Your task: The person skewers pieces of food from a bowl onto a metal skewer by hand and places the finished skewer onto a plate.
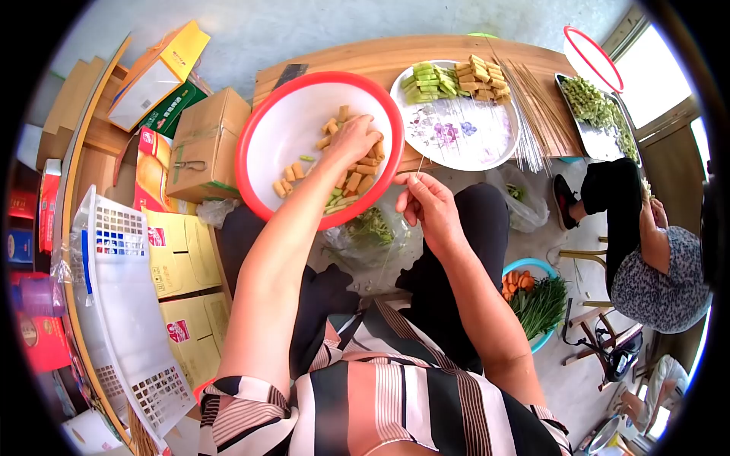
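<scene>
My left hand (356, 141) reaches into a white basin with a red rim (255, 114). Its fingers curl down among short tan rolled pieces (356, 182), which look like tofu-skin rolls; whatever they grip is hidden. Some green sticks (340, 200) lie lower in the basin. Just right of the rim, my right hand (427, 201) pinches a thin skewer (420, 164) whose end points up. Beyond it, a flowered white plate (456, 152) holds skewered green pieces (432, 82) and skewered tan pieces (482, 79). Bare skewers (536, 114) lie along the plate's right side.
A tray of greens (597, 106) is at the table's right end. A blue basin (541, 266) with greens and orange pieces sits on the floor. Another person (658, 266) sits at right. Cardboard boxes (209, 144) and a white plastic basket (125, 304) stand at left.
</scene>
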`<state>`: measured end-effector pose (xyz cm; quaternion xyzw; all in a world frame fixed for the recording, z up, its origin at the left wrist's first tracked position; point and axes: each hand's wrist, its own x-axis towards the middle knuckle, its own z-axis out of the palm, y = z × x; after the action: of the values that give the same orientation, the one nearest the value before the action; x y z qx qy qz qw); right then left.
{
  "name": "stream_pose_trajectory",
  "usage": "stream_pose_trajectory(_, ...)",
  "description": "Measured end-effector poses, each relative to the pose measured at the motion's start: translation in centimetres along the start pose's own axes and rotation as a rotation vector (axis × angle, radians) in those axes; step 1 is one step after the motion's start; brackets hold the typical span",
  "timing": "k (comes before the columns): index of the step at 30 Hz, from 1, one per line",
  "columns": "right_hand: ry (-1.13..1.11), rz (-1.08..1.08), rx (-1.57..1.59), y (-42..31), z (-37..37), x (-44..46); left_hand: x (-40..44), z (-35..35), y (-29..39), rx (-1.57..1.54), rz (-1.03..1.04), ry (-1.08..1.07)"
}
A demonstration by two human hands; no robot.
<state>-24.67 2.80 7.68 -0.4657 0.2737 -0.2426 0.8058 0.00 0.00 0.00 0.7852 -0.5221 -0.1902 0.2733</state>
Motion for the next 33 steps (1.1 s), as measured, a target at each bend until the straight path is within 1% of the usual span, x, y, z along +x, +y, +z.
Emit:
stream_pose_trajectory(2, 0.020, 0.022, -0.016, 0.0, 0.2, -1.2, -0.4, 1.2, 0.0, 0.141, 0.041, -0.013)
stream_pose_trajectory(3, 0.017, 0.012, -0.014, 0.1, -0.4, 0.6, 1.4, 1.3, -0.3, 0.147, 0.047, -0.007)
stream_pose_trajectory(5, 0.014, 0.026, -0.004, -0.2, -0.8, 0.5, 1.4, 1.3, 0.2, 0.309, 0.032, -0.141)
stream_pose_trajectory(7, 0.022, 0.027, -0.001, -0.1, -0.8, 0.3, 0.6, 0.7, 0.7, 0.340, 0.025, -0.176)
stream_pose_trajectory(9, 0.020, 0.018, 0.004, 0.0, -0.7, 0.5, -0.2, -0.1, 0.6, 0.376, 0.056, -0.372)
stream_pose_trajectory(10, 0.016, 0.011, -0.003, 0.0, -0.7, 0.6, -0.5, -0.2, 0.5, 0.376, 0.056, -0.364)
stream_pose_trajectory(12, 0.011, 0.008, -0.009, 0.0, -0.7, 0.6, -1.5, -0.5, -0.1, 0.487, 0.047, -0.483)
stream_pose_trajectory(15, 0.000, 0.022, -0.014, 0.1, -0.5, 0.4, -3.4, -1.4, -1.3, 0.463, 0.084, -0.528)
stream_pose_trajectory(18, -0.004, 0.006, -0.049, 0.4, -0.5, 0.3, -6.4, -3.9, 0.0, 0.457, 0.089, -0.478)
stream_pose_trajectory(19, -0.003, 0.001, -0.056, 0.5, -0.5, 0.3, -7.0, -4.3, -0.6, 0.456, 0.088, -0.472)
stream_pose_trajectory(21, -0.008, -0.001, -0.063, 0.7, -0.5, 0.2, -8.5, -4.8, -2.5, 0.391, 0.187, -0.433)
stream_pose_trajectory(23, -0.017, -0.004, -0.088, 0.9, -0.4, 0.3, -9.9, -5.0, -4.1, 0.370, 0.175, -0.378)
stream_pose_trajectory(25, -0.036, -0.004, -0.095, 1.1, -0.1, 0.2, -10.9, -5.8, -3.9, 0.346, 0.160, -0.326)
stream_pose_trajectory(27, -0.045, -0.001, -0.134, 1.2, 0.1, 0.3, -11.2, -6.3, -3.2, 0.331, -0.061, -0.457)
stream_pose_trajectory(28, -0.052, -0.004, -0.139, 1.4, 0.2, 0.6, -11.4, -6.3, -3.3, 0.304, -0.077, -0.391)
stream_pose_trajectory(29, -0.059, 0.002, -0.156, 1.7, 0.3, 0.7, -11.6, -6.5, -3.3, 0.303, -0.079, -0.386)
stream_pose_trajectory(31, -0.067, 0.011, -0.176, 1.9, 0.5, 0.6, -11.7, -6.7, -2.6, 0.225, -0.098, -0.227)
stream_pose_trajectory(32, -0.087, 0.012, -0.199, 1.9, 0.7, 0.4, -11.7, -6.8, -2.3, 0.223, -0.101, -0.227)
stream_pose_trajectory(33, -0.108, 0.014, -0.220, 2.0, 1.1, 0.2, -11.7, -7.1, -1.9, -0.069, -0.191, -0.185)
